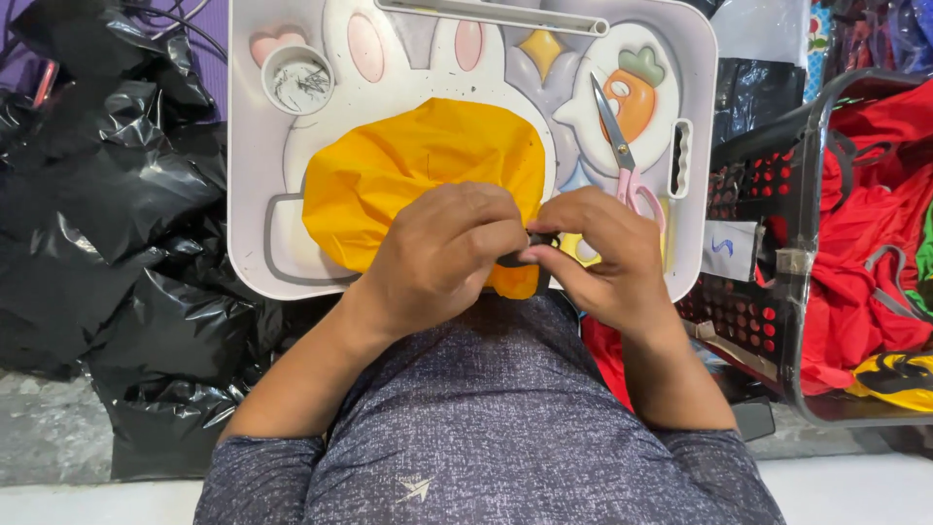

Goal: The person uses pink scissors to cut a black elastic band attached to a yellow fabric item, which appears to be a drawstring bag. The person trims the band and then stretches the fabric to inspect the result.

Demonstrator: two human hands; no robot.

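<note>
A view from above, looking down at a person's two bare hands over a small white plastic lap desk (255,146) printed with a pastel rabbit and carrot design. A crumpled piece of bright orange-yellow fabric (408,170) lies on the middle of the desk, its near edge gathered under both hands. The left hand (442,253) is curled closed over that edge, knuckles up. The right hand (603,255) meets it fingertip to fingertip, pinching a small black part (530,243) at the fabric's edge; what the part is cannot be told, as the fingers hide most of it.

Just beyond the right hand lie pink-handled scissors (622,151), blades pointing away. At the desk's far left corner sits a small round white cup (297,80) holding thin dark bits, perhaps pins. Crumpled black plastic bags (107,214) are heaped to the left; a dark plastic crate (777,262) of red fabric (875,224) stands to the right.

Judged from this: the black part is small and held only by fingertips, so a slip could drop it into the lap or the bags, where black on black would hide it. Tugging the slick fabric could drag it off the desk edge. A wide move of the right hand could knock the scissors.
</note>
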